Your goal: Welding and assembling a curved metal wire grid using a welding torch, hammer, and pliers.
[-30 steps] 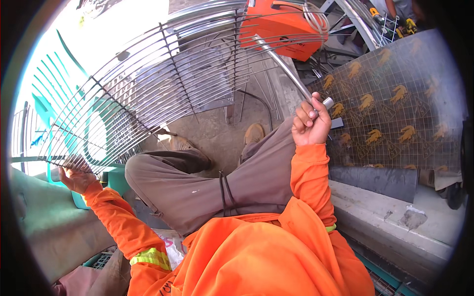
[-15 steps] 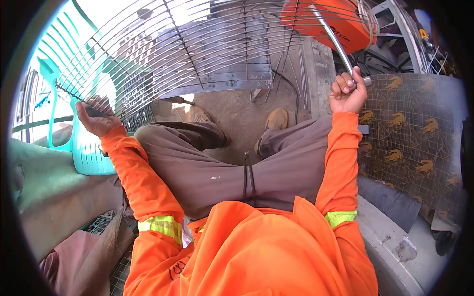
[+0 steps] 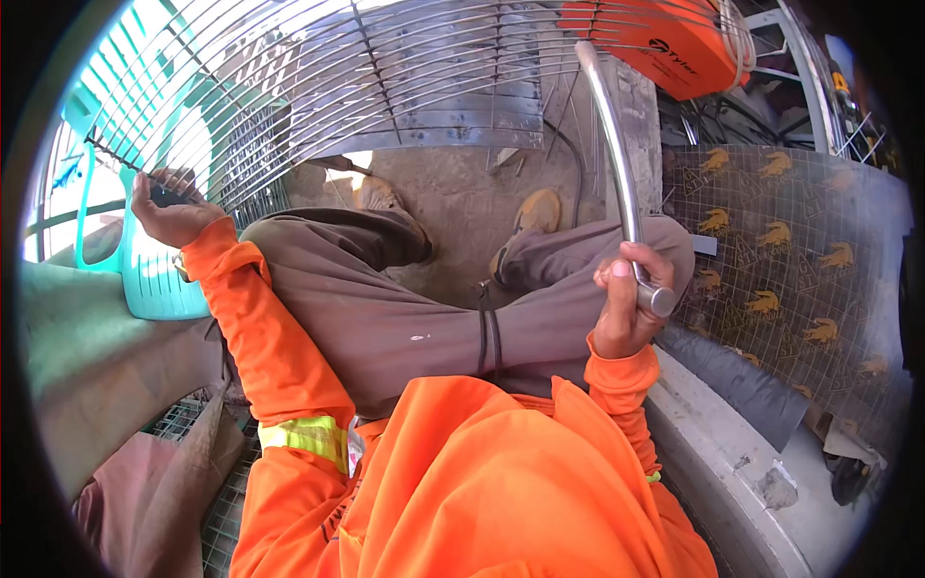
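L hand (image 3: 178,214) grasps the near L edge of the wire rack (image 3: 385,82), thumb one side, fingers the other; can't tell how tight. R hand (image 3: 628,303) clenched round a shiny bar (image 3: 617,154) nr its thick round end, over R thigh. Bar's far tip overlaps rack's R wires in view; can't tell if touching. Rack spans top of view, tilted, in front of knees. Green chair (image 3: 166,279) just beside L hand. Beyond rack: metal sheet (image 3: 462,125), low down. Top R: orange box (image 3: 665,72) w/ coiled cable (image 3: 738,43). R side: dark board (image 3: 780,260), gold motifs.
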The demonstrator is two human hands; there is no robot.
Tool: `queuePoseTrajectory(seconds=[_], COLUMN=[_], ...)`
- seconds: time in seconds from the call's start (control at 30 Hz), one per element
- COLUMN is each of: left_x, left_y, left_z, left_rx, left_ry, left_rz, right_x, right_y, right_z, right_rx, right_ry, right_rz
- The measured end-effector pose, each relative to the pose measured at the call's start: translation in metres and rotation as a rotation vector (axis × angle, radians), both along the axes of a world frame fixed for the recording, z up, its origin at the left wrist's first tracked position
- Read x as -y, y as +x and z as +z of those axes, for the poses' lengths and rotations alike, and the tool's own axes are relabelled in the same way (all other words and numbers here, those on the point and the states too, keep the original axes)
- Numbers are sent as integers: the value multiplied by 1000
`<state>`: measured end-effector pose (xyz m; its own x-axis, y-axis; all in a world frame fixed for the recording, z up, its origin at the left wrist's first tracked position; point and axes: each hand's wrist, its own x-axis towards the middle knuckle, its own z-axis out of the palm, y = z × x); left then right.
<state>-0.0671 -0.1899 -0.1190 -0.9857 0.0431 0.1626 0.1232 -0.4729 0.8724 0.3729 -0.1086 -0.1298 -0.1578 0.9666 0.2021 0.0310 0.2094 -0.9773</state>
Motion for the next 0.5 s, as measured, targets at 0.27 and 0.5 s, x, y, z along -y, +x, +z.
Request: queuePoseTrajectory(seconds=[0.27,0.5], left_x=[4,7], left_y=[-9,-11], left_z=[-11,-8], left_rx=[43,-7], left_ry=[-11,-46], left_rz=[110,123], right_x=[15,20], right_y=[-30,-39], right_z=[9,-10], right_rx=[103,52], right_ry=[78,292], right_rz=[133,130])
